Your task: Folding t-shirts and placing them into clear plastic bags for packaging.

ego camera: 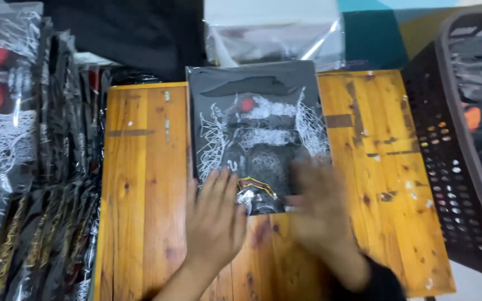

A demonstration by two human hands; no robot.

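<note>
Bare and flat, my left hand (214,214) lies palm-down with fingers spread, its fingertips resting on the near edge of the folded black shirt (258,134); it grips nothing. My right hand (320,209) is a blur over the shirt's near right corner, and I cannot tell whether it is gripping the cloth or only passing over it. That shirt, printed in white lines with a red spot, lies flat and squared in the middle of the worn wooden table (140,184), not yet in a sleeve. By my judgement the folding is done and the bagging is left. At my left, a stack of bagged shirts (12,139) stands finished. To my right sits a dark plastic basket (464,150). Beyond the shirt lie clear plastic bags (274,39).
</note>
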